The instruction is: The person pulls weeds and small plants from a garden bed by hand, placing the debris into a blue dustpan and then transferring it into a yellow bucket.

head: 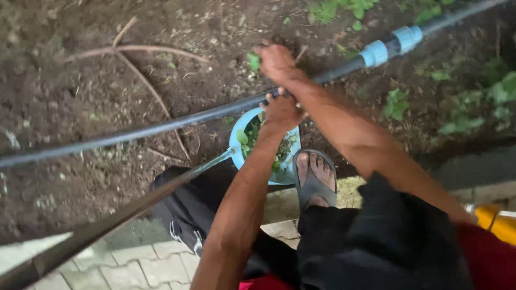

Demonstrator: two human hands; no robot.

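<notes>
The right hand reached over one black pipe to the soil, fingers pinched on one small green plant; the left hand seemed closed on that pipe, though blur hid the fingers; one pale blue bowl of pulled greens sat just below, beside one sandalled foot; two blue couplings joined the pipe.

Bare dark soil, scattered with thin dry twigs and small green weeds. Across it, a long black pipe with blue coupling. Nearer, grey paving bricks bearing a light-blue bucket.
</notes>
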